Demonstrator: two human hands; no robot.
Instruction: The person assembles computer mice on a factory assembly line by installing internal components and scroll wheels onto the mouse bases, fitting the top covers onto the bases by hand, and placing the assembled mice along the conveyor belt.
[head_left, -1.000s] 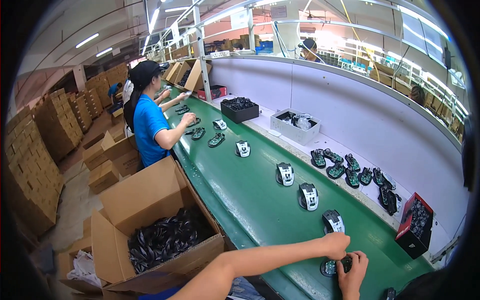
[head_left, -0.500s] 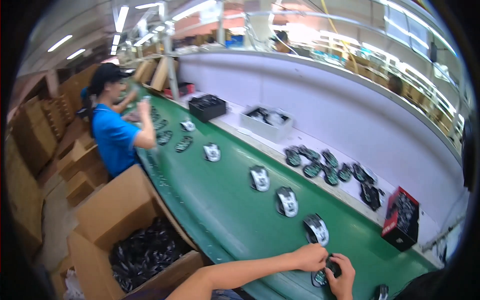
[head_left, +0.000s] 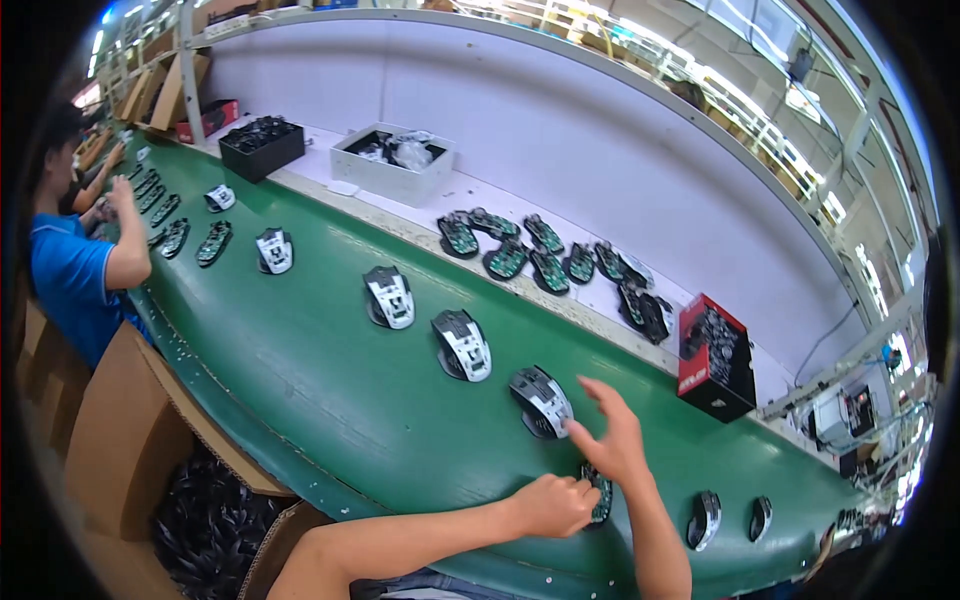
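Observation:
My left hand (head_left: 556, 505) is closed at the edge of a computer mouse base (head_left: 601, 496) with a green circuit board, which rests on the green belt and is partly hidden behind my hands. Thumb and fingers spread, my right hand (head_left: 612, 432) reaches over the belt with nothing in it. Its thumb is by the nearest mouse top shell (head_left: 541, 402), silver and black; I cannot tell whether they touch. Farther up the belt lie more such shells, among them one mouse shell (head_left: 462, 345) and another mouse shell (head_left: 388, 297).
Several circuit-board mouse bases (head_left: 549, 270) lie on the ledge beside a red and black box (head_left: 716, 358) of small parts. A cardboard carton (head_left: 130, 430) with black pieces stands at left. A co-worker in a blue shirt (head_left: 70, 285) works up the belt. Two mice (head_left: 704, 520) lie at right.
My view has turned to the right. My right hand has let go of the mouse base, opened and moved toward the nearest shell. My left hand stays at the base.

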